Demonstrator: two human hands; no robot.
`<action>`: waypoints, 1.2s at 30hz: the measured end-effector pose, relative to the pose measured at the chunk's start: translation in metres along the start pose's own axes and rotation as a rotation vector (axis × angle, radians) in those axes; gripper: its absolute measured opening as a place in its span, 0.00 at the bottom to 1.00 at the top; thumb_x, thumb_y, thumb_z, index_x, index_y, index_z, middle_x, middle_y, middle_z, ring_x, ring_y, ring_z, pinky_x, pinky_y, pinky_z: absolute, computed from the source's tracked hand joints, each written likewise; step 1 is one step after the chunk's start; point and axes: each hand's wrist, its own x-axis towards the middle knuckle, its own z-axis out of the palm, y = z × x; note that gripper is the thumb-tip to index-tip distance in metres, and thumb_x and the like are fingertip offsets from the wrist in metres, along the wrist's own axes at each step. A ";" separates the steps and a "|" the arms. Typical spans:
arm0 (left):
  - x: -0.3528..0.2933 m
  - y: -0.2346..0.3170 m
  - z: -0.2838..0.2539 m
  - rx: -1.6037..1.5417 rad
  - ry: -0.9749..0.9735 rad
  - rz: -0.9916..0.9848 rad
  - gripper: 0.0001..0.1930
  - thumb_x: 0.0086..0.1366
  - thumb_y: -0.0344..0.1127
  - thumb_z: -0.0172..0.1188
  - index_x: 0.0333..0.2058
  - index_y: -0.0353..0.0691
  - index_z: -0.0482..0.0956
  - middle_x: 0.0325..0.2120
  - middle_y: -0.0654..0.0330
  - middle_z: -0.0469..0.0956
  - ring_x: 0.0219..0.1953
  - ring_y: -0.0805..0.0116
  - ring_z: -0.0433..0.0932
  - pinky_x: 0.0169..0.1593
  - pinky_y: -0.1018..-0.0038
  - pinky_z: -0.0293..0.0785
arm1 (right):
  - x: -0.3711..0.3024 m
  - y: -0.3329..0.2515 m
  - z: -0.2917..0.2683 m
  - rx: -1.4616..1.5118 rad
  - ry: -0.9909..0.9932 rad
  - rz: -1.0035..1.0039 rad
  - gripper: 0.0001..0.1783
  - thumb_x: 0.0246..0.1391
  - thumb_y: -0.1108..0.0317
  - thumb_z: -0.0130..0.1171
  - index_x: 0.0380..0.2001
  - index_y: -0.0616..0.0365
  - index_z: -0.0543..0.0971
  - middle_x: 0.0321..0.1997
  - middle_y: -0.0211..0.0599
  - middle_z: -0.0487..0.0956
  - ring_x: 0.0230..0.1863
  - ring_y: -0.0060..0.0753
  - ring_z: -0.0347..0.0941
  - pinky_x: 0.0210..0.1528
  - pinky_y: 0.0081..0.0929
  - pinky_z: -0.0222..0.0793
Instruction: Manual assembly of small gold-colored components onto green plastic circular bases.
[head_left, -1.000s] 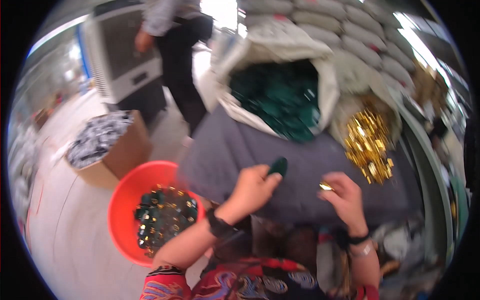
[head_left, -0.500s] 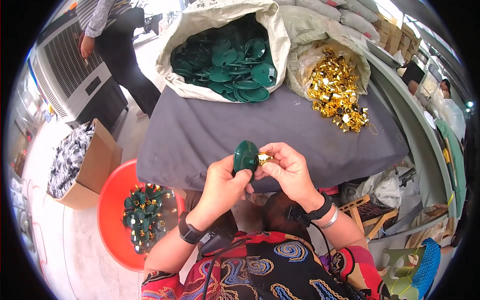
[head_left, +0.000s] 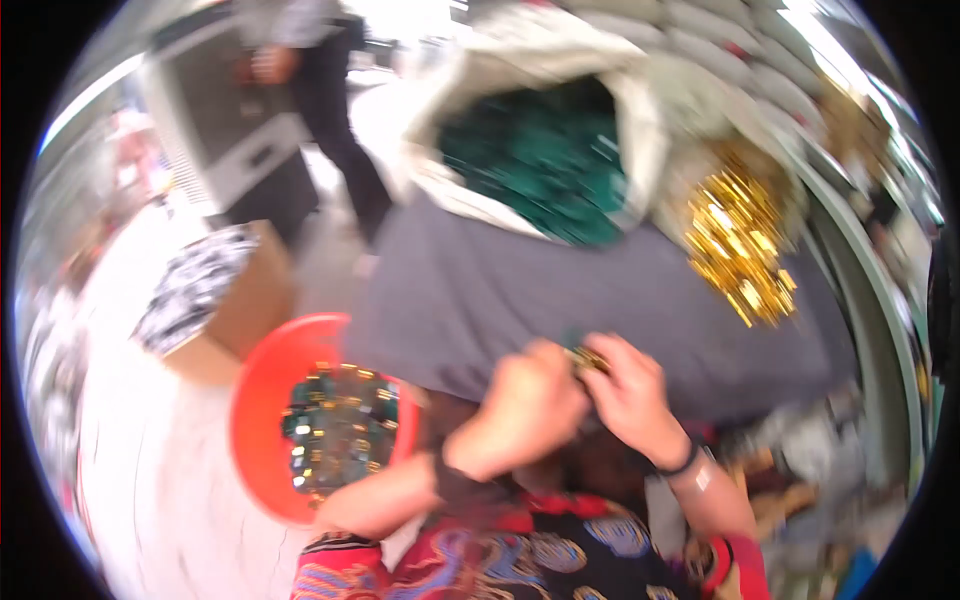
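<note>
A: Fingers first. Right side?
B: Right hand (head_left: 640, 400): fingers pinching a small gold piece (head_left: 592, 361), out over the near part of the desk (head_left: 480, 290).

A: Left?
B: Left hand (head_left: 530, 395), at about 8 o'clock of the gold piece. Fingers curled inward, smeared by blur. A sliver of a dark green piece (head_left: 573, 338) shows just past them, at 11 o'clock of the gold. Whether those fingers grip it, can't tell.

A: Step?
B: My read: two-handed handling, gold and green being worked together. Next move calls for a firm pinch and keeping both lined up.

A: Pointing, long axis?
B: Gold runs roughly 10 to 4 o'clock, loosely; blur. Which end leads, no idea. Green's mostly hidden, no axis readable. Touching or apart, also unclear.

A: Further out, directions from the hands?
B: White sack (head_left: 425, 170) at 12, on the desk's far side, dark green pieces (head_left: 540, 160) in it. Gold heap (head_left: 740, 245) at 2. Red tub (head_left: 258, 430) between 8 and 9, beside the desk, green and gold bits (head_left: 335, 430) inside. Cardboard box (head_left: 245, 310) beyond, between 9 and 10. Standing person (head_left: 340, 140) between 10 and 11.
</note>
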 end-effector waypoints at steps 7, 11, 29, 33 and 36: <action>-0.007 -0.009 0.012 -0.320 0.075 -0.032 0.07 0.53 0.27 0.55 0.26 0.31 0.67 0.23 0.46 0.68 0.23 0.43 0.71 0.26 0.57 0.67 | -0.011 -0.007 -0.008 0.650 -0.083 0.531 0.07 0.54 0.78 0.53 0.37 0.66 0.72 0.25 0.31 0.76 0.21 0.18 0.72 0.21 0.17 0.69; -0.035 -0.039 -0.059 -0.398 0.037 -0.378 0.08 0.59 0.32 0.56 0.33 0.32 0.75 0.20 0.56 0.74 0.25 0.70 0.76 0.27 0.69 0.70 | 0.005 -0.021 0.025 0.772 -0.222 0.377 0.20 0.54 0.77 0.57 0.51 0.68 0.68 0.34 0.38 0.76 0.23 0.21 0.74 0.26 0.18 0.74; -0.067 -0.065 -0.216 0.335 0.623 -0.420 0.24 0.58 0.23 0.57 0.55 0.34 0.69 0.34 0.58 0.76 0.33 0.75 0.77 0.33 0.78 0.73 | 0.006 0.016 0.014 0.419 -0.242 0.208 0.11 0.49 0.78 0.61 0.38 0.64 0.77 0.27 0.36 0.76 0.22 0.23 0.73 0.25 0.21 0.70; -0.018 -0.060 -0.160 -0.228 0.219 -0.591 0.16 0.59 0.24 0.56 0.48 0.31 0.74 0.31 0.63 0.76 0.30 0.77 0.77 0.31 0.80 0.72 | 0.018 0.004 0.001 0.261 -0.199 0.102 0.11 0.50 0.74 0.62 0.37 0.64 0.77 0.28 0.40 0.76 0.23 0.33 0.74 0.28 0.27 0.69; 0.045 -0.057 -0.112 -0.332 -0.018 -0.513 0.15 0.60 0.27 0.56 0.46 0.30 0.75 0.29 0.62 0.77 0.27 0.75 0.78 0.29 0.79 0.73 | 0.009 0.015 -0.026 0.105 -0.091 0.121 0.09 0.49 0.74 0.62 0.36 0.63 0.77 0.28 0.42 0.76 0.26 0.40 0.76 0.29 0.29 0.70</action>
